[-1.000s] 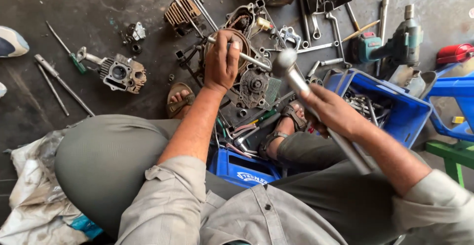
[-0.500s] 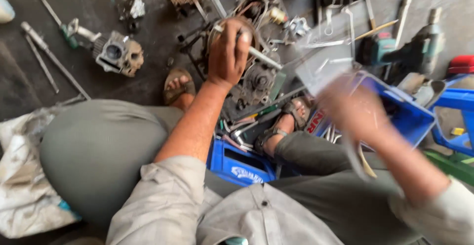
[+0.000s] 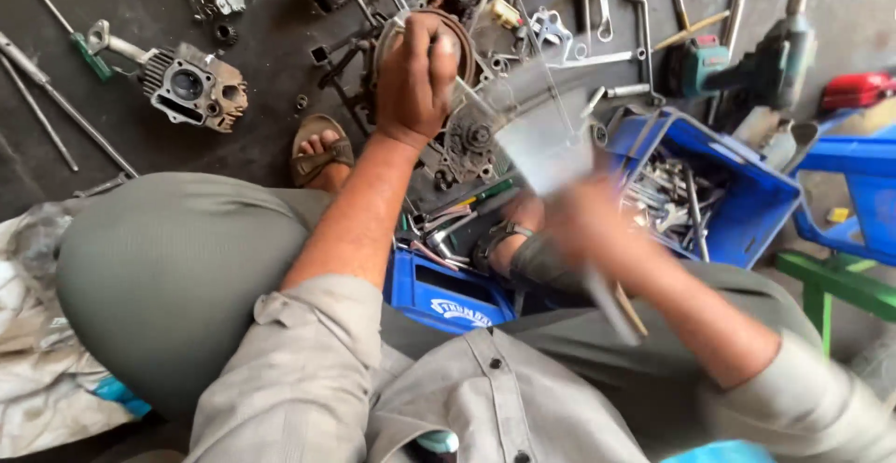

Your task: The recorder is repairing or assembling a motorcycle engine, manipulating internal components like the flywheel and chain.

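Right hand (image 3: 588, 225) grip clamped on hammer (image 3: 551, 150) handle, all motion-blurred. Hammer looks heavy, stiff, head-weighted; hold low on the handle. Beyond, left hand (image 3: 415, 76) closed around a thin rod (image 3: 471, 99) set on the engine case (image 3: 467, 132) on the floor; rod rigid, likely oily.

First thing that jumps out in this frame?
The left hand at top centre, clamped on a metal rod over a dismantled engine case on the dark floor. Just right of it the right hand is a motion blur swinging a hammer. A blue crate of spanners stands at right, and a finned cylinder head lies at upper left.
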